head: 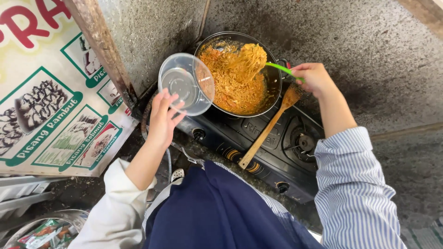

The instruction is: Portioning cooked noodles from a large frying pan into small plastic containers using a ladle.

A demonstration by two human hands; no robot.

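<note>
My left hand (164,117) holds an empty clear plastic container (185,84), tilted with its mouth toward me, at the left rim of a black wok (276,82). The wok is full of orange fried noodles (235,76) and sits on a black gas stove (258,147). My right hand (314,77) grips a green utensil (282,69) whose tip lifts a clump of noodles above the wok. A wooden spatula (267,129) leans on the wok's right rim, its handle pointing toward me over the stove.
The stove's second burner (304,143) is bare at the right. A printed banner with food pictures (50,101) stands at the left beside a wooden post (104,50). A metal bowl with snack packets (46,230) is at the bottom left. Grey concrete surrounds the stove.
</note>
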